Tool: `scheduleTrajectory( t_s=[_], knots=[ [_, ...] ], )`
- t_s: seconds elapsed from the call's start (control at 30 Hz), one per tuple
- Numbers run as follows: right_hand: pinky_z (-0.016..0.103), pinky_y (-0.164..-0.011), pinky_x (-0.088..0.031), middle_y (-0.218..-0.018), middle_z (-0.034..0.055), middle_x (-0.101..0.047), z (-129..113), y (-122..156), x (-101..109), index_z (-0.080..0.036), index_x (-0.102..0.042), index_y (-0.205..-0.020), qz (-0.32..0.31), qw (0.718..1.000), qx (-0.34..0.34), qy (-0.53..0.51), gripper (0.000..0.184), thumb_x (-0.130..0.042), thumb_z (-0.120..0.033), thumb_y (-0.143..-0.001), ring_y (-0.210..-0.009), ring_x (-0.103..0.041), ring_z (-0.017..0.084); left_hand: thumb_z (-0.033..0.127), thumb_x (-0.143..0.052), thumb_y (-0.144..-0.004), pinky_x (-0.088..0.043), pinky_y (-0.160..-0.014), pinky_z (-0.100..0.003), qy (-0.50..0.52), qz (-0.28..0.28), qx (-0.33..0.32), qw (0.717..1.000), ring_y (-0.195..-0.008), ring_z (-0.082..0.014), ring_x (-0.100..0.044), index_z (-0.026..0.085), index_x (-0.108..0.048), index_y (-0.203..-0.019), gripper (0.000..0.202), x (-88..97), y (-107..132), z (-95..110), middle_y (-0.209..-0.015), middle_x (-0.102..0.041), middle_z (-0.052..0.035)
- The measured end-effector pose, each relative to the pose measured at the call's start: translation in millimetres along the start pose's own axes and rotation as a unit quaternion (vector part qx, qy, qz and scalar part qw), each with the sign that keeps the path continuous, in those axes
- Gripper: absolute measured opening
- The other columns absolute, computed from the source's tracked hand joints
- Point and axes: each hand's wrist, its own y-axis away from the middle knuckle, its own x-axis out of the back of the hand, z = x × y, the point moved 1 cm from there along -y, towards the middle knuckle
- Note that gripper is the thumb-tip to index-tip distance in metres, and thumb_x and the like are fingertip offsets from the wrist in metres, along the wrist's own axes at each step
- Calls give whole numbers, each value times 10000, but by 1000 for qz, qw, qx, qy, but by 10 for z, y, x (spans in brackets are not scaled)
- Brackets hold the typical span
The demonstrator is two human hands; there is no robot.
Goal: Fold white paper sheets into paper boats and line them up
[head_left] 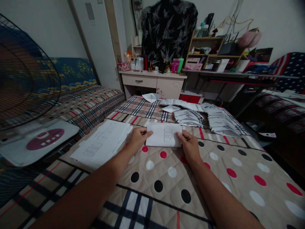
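Note:
A folded sheet of paper (157,135) with a small printed table on it is held level between both hands, just above the bedspread. My left hand (138,139) pinches its left edge, thumb on top. At the right edge, my right hand (190,145) grips it in the same way, with the thumb on the near face. To the left lies a stack of printed sheets (102,143), its edges uneven. Beyond the held paper, many folded papers (188,117) stand in a packed row, and another bundle (221,119) spreads to the right.
The bedspread (164,171) has dots and plaid. A loose folded paper (151,97) lies at the far edge. A large fan (26,73) and a white-and-purple stool (45,140) stand at left. Behind are a dresser (143,81) and a cluttered desk shelf (209,55).

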Motion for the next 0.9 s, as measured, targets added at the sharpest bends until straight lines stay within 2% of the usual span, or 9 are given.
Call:
scheduleTrajectory(
  t_s=[0.07,0.13,0.23,0.33,0.43,0.57,0.7,0.9],
  knots=[
    [295,-702,-458,-857,33,-696,-16,5,10,-192,-722,-706,21,1000,11,1,212,-697,-397,-753,-804,-600,193,387,-787,-632,-489,-615,-282,-22,-25,-11,999,-659,-182,-625,149,-734,-716,258,-20,11,25,-714,-710,-31],
    [285,-651,-443,-778,24,-681,-20,13,20,-188,-711,-667,40,999,-2,3,222,-713,-400,-734,-731,-582,180,380,-775,-650,-493,-633,-287,-26,-37,-22,999,-678,-184,-630,149,-742,-735,248,-40,24,46,-741,-718,-41],
    [274,-555,-393,-639,13,-633,-20,28,23,-181,-668,-579,40,998,-39,2,279,-742,-428,-687,-602,-520,156,377,-762,-675,-490,-644,-273,-13,-5,-54,998,-714,-177,-630,149,-740,-718,233,-54,38,67,-775,-712,-44],
    [272,-516,-368,-568,11,-601,-16,36,10,-179,-657,-560,19,997,-74,5,306,-759,-450,-661,-547,-486,150,362,-756,-694,-495,-680,-265,4,33,-70,997,-775,-176,-642,154,-754,-774,222,-48,40,69,-860,-722,-48],
    [275,-545,-404,-648,23,-646,4,28,3,-181,-695,-605,15,997,-69,-11,286,-749,-452,-677,-603,-533,165,350,-755,-700,-493,-679,-261,2,42,-63,997,-771,-177,-646,153,-761,-807,225,-36,33,59,-839,-726,-42],
    [286,-666,-468,-822,27,-698,55,5,15,-205,-739,-648,28,997,-38,-60,221,-727,-411,-725,-776,-606,189,379,-737,-725,-490,-678,-259,3,31,-62,998,-783,-183,-646,150,-761,-809,245,-28,32,39,-838,-726,-43],
    [318,-768,-488,-880,28,-734,78,1,37,-221,-768,-689,72,992,-62,-81,130,-790,-345,-661,-859,-633,207,400,-724,-740,-490,-700,-261,11,37,-64,997,-803,-182,-646,155,-759,-799,254,-29,47,35,-856,-726,-38],
    [322,-698,-505,-876,59,-736,34,9,33,-191,-731,-606,103,986,-88,-98,166,-827,-324,-581,-802,-642,212,374,-729,-733,-485,-703,-265,19,58,-62,996,-776,-175,-643,149,-761,-788,234,-25,43,39,-798,-725,-35]
  ],
)
